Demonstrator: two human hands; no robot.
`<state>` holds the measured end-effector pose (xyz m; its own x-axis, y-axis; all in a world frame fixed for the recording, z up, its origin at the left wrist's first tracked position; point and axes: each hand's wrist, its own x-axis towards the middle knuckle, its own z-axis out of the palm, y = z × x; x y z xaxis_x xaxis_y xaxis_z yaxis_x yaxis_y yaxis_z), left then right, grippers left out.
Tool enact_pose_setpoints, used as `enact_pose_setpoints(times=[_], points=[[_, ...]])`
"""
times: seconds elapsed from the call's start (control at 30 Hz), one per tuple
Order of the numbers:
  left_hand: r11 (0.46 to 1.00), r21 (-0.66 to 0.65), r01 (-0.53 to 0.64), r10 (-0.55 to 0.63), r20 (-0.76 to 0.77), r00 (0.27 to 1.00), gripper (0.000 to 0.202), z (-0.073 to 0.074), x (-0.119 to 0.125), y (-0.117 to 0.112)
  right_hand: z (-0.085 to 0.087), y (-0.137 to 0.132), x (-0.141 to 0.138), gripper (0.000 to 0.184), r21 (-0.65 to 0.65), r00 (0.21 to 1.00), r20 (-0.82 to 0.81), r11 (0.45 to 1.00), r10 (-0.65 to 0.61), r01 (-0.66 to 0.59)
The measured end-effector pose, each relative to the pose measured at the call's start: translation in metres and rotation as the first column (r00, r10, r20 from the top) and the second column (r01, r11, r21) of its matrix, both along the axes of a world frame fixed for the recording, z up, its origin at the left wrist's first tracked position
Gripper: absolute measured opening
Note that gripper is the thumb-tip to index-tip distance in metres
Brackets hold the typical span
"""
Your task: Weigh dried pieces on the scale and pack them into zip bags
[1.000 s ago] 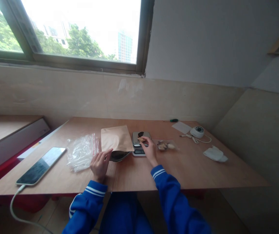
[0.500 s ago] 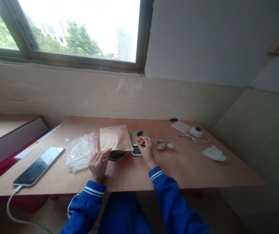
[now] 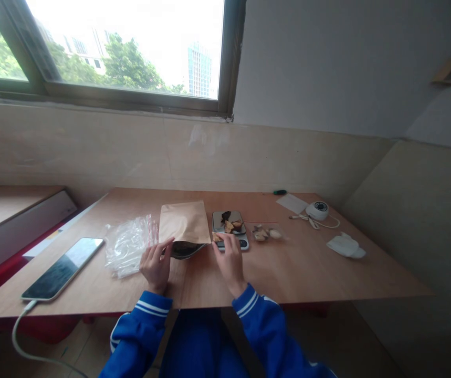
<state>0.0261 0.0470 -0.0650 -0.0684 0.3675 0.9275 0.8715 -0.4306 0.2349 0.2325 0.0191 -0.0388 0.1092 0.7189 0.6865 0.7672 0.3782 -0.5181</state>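
Note:
My left hand (image 3: 155,264) holds the open mouth of a brown paper pouch (image 3: 184,223) that lies on the wooden table (image 3: 307,268). My right hand (image 3: 229,258) sits just right of the pouch mouth, pinching a small tan piece (image 3: 216,237) between its fingertips. Behind that hand stands a small kitchen scale (image 3: 231,229) with several dark and tan pieces on its steel plate.
A heap of clear zip bags (image 3: 129,244) lies left of the pouch, and a phone (image 3: 63,268) on a cable beyond it. A filled clear bag (image 3: 266,233) lies right of the scale. At the far right are a white dome camera (image 3: 317,210), a card (image 3: 292,202) and a crumpled tissue (image 3: 345,247).
My right hand has drawn back from the scale plate toward the pouch mouth with a small tan piece in its fingers. Pieces stay on the plate. My left hand keeps its hold.

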Motion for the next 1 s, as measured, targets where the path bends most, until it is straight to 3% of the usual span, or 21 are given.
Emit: enact_pose_setpoints(times=[0.2,0.27,0.43,0.53,0.63,0.73,1.0], points=[[1.0,-0.002,-0.006,0.006,0.021,1.0,0.016,-0.004,0.0,0.003,0.001,-0.011,0.04,0.025,0.069,0.942,-0.26,0.969,-0.214,0.239],[1.0,-0.003,0.0,0.0,0.029,1.0,0.016,-0.005,0.0,0.003,0.002,-0.006,0.052,0.028,0.062,0.935,-0.273,0.966,-0.225,0.25],[1.0,-0.002,0.003,-0.003,0.036,0.999,0.015,-0.006,-0.001,0.004,0.006,0.019,0.049,0.016,0.048,0.998,0.037,0.997,-0.058,0.056],[1.0,-0.015,0.0,0.001,0.041,0.999,0.015,-0.006,-0.002,0.004,0.006,0.037,0.033,0.019,0.006,0.956,0.294,1.0,0.02,-0.023],[1.0,-0.026,0.007,-0.006,0.041,0.999,0.015,-0.005,-0.002,0.004,0.003,0.052,0.021,0.027,-0.038,0.901,0.432,0.999,0.045,-0.031],[0.999,-0.035,0.016,-0.015,0.03,0.999,0.016,-0.006,-0.002,0.004,-0.003,0.06,0.019,0.029,-0.069,0.889,0.456,0.998,0.038,-0.007],[0.999,-0.048,0.019,-0.017,0.025,1.0,0.015,-0.005,-0.001,0.004,-0.015,0.067,0.032,0.027,-0.034,0.941,0.334,0.997,-0.056,0.072]])
